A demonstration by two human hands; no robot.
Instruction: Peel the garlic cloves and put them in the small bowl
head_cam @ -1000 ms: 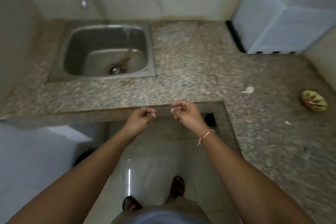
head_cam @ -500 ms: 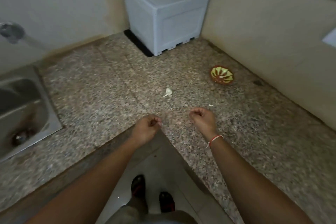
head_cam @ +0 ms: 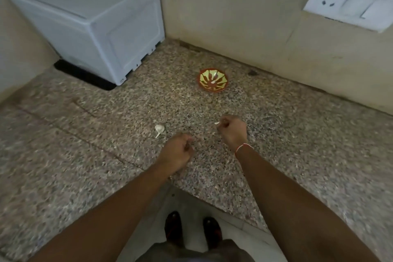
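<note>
Over the speckled granite counter (head_cam: 297,144), both hands curl: the right hand (head_cam: 232,132) pinches a pale papery scrap (head_cam: 217,123), perhaps garlic skin; what the left hand (head_cam: 177,153) grips is hidden. An unpeeled teardrop garlic clove (head_cam: 159,128) lies nearby, the round glazed bowl (head_cam: 213,80) farther back.

No writing, label, brand mark or number can be read anywhere in this view. The white box (head_cam: 89,21) on the counter shows plain panels, and the wall socket plate (head_cam: 348,2) shows only its pin holes and a switch, with no lettering. The small bowl (head_cam: 213,80) carries a painted yellow and red pattern, not words.
</note>
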